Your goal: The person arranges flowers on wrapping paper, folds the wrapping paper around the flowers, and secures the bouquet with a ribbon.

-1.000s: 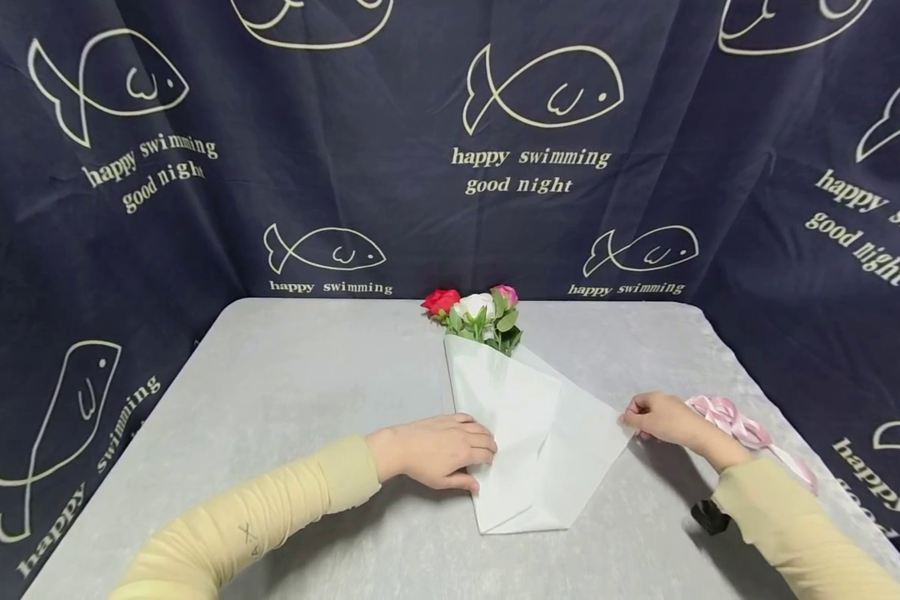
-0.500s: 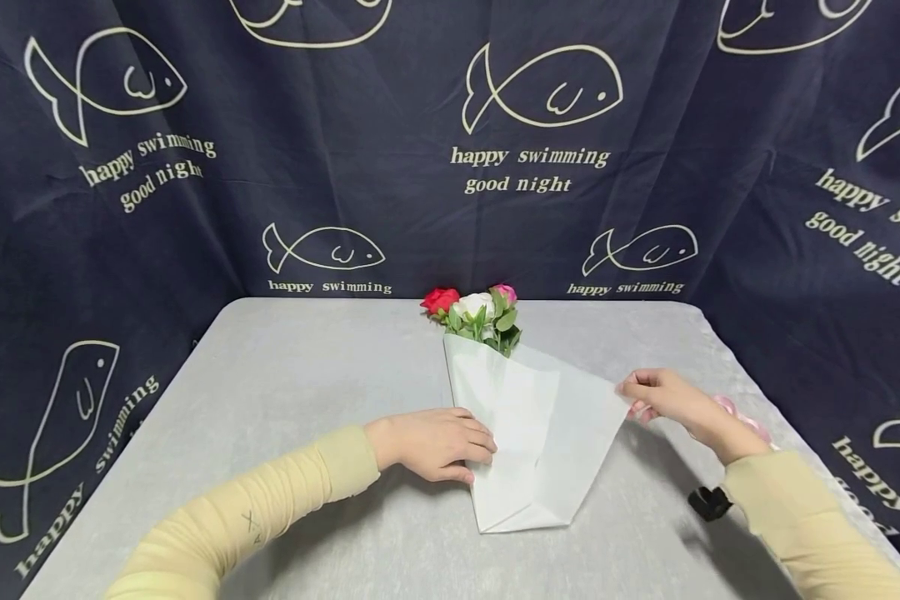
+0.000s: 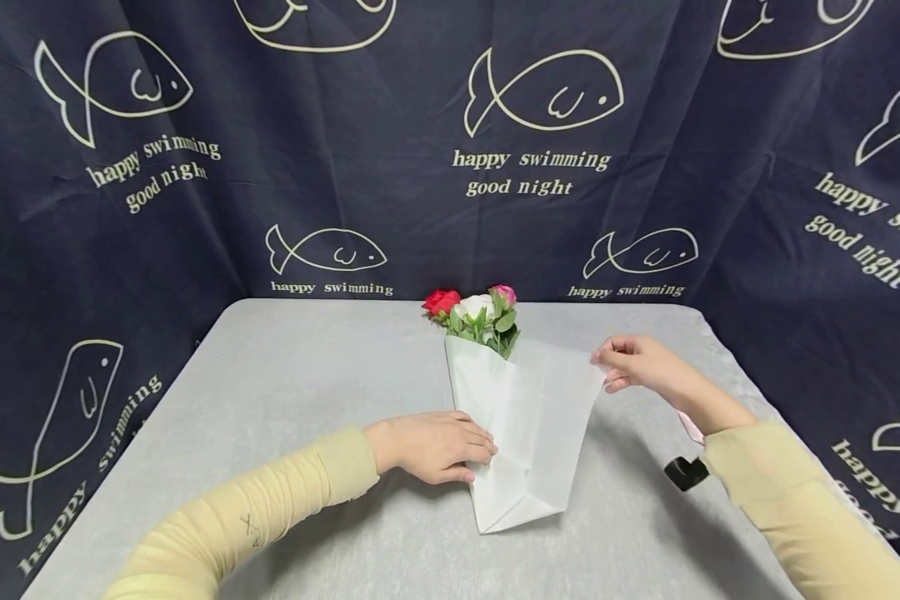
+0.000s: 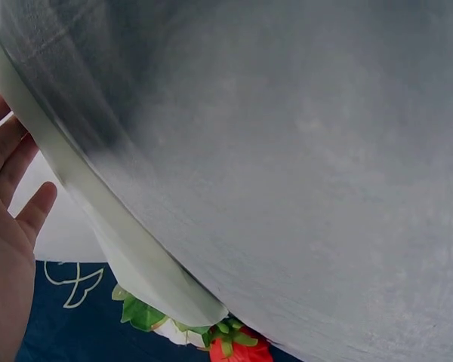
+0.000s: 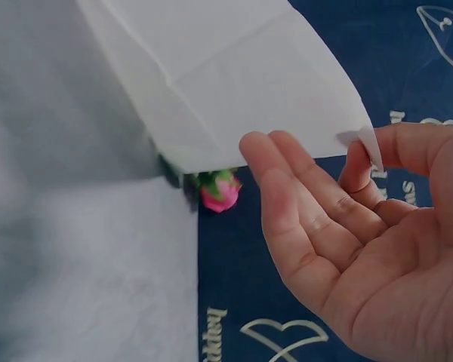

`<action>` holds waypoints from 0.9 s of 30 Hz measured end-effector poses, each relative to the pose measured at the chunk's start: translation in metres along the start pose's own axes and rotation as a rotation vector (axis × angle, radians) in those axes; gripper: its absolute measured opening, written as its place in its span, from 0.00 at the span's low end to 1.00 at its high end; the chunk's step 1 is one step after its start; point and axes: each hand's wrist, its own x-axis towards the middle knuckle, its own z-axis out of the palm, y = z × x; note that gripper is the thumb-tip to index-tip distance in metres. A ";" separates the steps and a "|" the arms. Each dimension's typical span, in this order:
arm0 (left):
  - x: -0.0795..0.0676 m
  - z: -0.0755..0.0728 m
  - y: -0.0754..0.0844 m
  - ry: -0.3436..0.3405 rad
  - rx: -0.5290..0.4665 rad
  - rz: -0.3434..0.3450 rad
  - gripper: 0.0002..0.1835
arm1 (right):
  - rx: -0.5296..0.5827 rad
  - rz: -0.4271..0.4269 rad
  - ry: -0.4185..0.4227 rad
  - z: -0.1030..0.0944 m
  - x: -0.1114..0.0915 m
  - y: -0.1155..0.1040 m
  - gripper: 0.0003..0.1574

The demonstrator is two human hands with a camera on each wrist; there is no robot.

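A sheet of white wrapping paper lies round a small bunch of flowers on the table. From its top stick out a red rose, a white flower and a pink bud with green leaves; the stems are hidden. My left hand rests on the paper's left folded edge, fingers extended over it. Between thumb and index finger, my right hand pinches the paper's right corner, raised off the table. The right wrist view shows this pinched corner with the other fingers loosely spread.
Pink ribbon lies at the right, mostly hidden behind the right forearm. A black piece sticks out at the right cuff. The grey table ends at a dark blue curtain with fish drawings.
My right hand has lifted the paper's corner and carried it up and leftward, so the right flap now stands raised. The left hand has stayed nearly still, and the forearm now covers most of the ribbon.
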 end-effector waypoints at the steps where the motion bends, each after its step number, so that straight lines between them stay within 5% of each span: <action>1: 0.000 0.001 0.000 -0.002 -0.009 -0.004 0.24 | -0.003 -0.009 -0.003 0.001 0.001 -0.003 0.15; 17: 0.000 0.004 -0.001 0.007 -0.041 -0.003 0.21 | 0.058 -0.038 -0.112 0.032 0.032 -0.048 0.15; 27: -0.005 0.008 0.002 0.050 0.023 0.003 0.18 | 0.302 -0.097 -0.172 0.052 0.055 -0.039 0.10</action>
